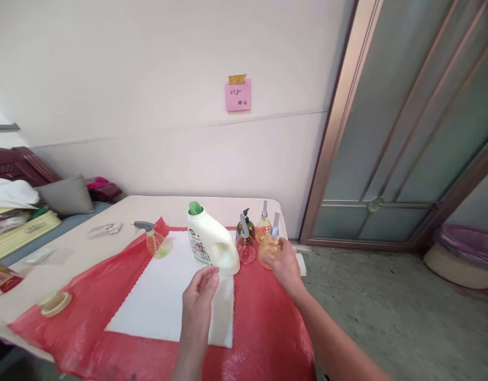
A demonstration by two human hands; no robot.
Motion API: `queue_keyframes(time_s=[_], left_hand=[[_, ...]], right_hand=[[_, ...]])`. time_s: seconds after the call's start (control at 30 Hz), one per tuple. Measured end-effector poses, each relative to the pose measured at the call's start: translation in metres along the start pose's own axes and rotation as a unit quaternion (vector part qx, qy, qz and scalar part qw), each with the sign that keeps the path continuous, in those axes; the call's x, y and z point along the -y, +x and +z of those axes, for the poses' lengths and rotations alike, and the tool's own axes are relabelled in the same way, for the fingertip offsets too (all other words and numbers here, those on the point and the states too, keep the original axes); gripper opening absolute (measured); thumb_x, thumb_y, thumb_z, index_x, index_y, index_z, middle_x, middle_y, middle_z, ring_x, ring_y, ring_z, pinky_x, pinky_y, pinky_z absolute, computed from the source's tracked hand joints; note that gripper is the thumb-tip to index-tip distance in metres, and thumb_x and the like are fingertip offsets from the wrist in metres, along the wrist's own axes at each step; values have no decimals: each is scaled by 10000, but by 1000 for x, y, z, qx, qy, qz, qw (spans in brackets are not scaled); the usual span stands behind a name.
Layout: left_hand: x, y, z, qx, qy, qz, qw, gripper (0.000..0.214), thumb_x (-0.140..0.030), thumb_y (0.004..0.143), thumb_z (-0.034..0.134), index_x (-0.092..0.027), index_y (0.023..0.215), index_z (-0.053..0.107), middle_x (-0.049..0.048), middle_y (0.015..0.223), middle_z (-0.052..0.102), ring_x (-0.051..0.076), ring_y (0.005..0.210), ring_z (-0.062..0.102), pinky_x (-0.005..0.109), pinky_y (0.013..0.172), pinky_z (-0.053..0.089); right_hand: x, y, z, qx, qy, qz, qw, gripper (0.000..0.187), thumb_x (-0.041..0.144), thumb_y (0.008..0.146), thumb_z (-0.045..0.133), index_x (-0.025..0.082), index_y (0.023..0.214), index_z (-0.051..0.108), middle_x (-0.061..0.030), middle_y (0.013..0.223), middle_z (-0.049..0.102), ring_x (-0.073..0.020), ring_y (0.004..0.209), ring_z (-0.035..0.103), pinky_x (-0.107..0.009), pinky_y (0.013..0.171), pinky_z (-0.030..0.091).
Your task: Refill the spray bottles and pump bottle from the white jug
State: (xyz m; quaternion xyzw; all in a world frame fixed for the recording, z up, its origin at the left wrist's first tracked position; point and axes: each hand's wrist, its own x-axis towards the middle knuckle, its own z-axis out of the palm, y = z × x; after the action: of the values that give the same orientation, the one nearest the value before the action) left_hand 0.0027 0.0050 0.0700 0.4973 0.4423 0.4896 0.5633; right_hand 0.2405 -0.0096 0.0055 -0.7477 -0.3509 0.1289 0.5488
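My right hand is wrapped round a clear spray bottle of yellow-orange liquid with a grey nozzle, at the right end of the table. Short of a white jug, my left hand is curled, thumb against fingers, with nothing visible in it. The white jug has a handle and a green spout and stands on a white cloth. Close by the right hand are a pink spray bottle, another orange spray bottle and a dark pump bottle, partly hidden.
Red plastic sheeting covers the table's near side. On the left are another spray bottle, a pale green cap-like ring and a clear packet. A pink note is taped to the wall. A tub stands on the floor.
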Motion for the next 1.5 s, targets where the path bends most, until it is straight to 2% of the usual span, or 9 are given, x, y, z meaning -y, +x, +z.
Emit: queue_keyframes(time_s=[0.17, 0.37, 0.57, 0.8, 0.87, 1.03, 1.13, 1.27, 1.5], left_hand=[[4, 3, 1, 10, -13, -12, 1000, 412, -458, 619, 774, -169, 903, 700, 118, 975, 730, 271, 1040, 635, 372, 922, 463], [6, 5, 0, -18, -29, -4, 999, 425, -474, 625, 763, -169, 913, 692, 111, 926, 732, 264, 991, 646, 372, 877, 466], [8, 11, -11, -35, -27, 0, 999, 436, -483, 632, 757, -169, 927, 688, 99, 926, 725, 259, 985, 636, 366, 866, 460], [13, 13, -23, -32, -14, -10, 999, 424, -484, 659, 738, -160, 928, 684, 110, 934, 710, 262, 988, 629, 349, 815, 465], [14, 13, -23, -32, -10, -14, 999, 406, -476, 677, 725, -163, 933, 684, 113, 950, 707, 260, 992, 627, 355, 825, 459], [22, 14, -24, -56, 8, -26, 998, 400, -480, 683, 712, -159, 920, 685, 127, 958, 702, 267, 990, 630, 380, 841, 453], [29, 19, -29, -66, 24, -22, 997, 388, -476, 679, 708, -156, 899, 687, 131, 951, 699, 266, 979, 635, 379, 835, 453], [31, 47, -46, -130, 63, -13, 989, 366, -470, 657, 693, -150, 835, 678, 132, 892, 695, 270, 922, 645, 380, 784, 465], [0, 138, -88, -265, 148, 32, 952, 180, -284, 609, 704, -183, 670, 569, 83, 802, 630, 307, 1000, 573, 393, 811, 423]], right_hand=[[-34, 20, 18, -12, -38, 31, 999, 764, 290, 623, 688, 144, 1323, 419, -147, 1195, 570, -323, 1083, 555, -431, 915, 438], [-51, 19, 31, 10, -23, -5, 1000, 785, 295, 607, 689, 175, 1337, 425, -114, 1185, 588, -307, 1092, 564, -426, 935, 444], [-40, 22, 18, -51, -13, 10, 999, 897, 428, 599, 713, 124, 1369, 367, -219, 1348, 440, -389, 1247, 419, -521, 1007, 359], [-6, -4, -6, -89, 54, -23, 994, 803, 597, 719, 567, 139, 1351, 380, -184, 1305, 468, -330, 1174, 489, -470, 958, 415], [3, -16, -4, -84, 61, -57, 993, 705, 563, 742, 565, 158, 1305, 436, -165, 1276, 491, -316, 1156, 496, -475, 975, 405], [19, -37, 12, -63, 56, -226, 970, 449, 491, 847, 498, 175, 1164, 537, -140, 1201, 553, -299, 1138, 518, -493, 981, 421], [23, -46, 18, -45, 46, -280, 958, 347, 434, 891, 468, 176, 1097, 572, -143, 1209, 556, -290, 1133, 530, -487, 955, 449], [26, -55, 21, -3, 61, -306, 950, 262, 354, 921, 453, 184, 1068, 587, -124, 1205, 570, -260, 1113, 555, -439, 917, 488], [29, -59, 21, 25, 62, -269, 961, 258, 364, 921, 455, 198, 1032, 618, -116, 1223, 579, -268, 1095, 586, -417, 873, 518]])
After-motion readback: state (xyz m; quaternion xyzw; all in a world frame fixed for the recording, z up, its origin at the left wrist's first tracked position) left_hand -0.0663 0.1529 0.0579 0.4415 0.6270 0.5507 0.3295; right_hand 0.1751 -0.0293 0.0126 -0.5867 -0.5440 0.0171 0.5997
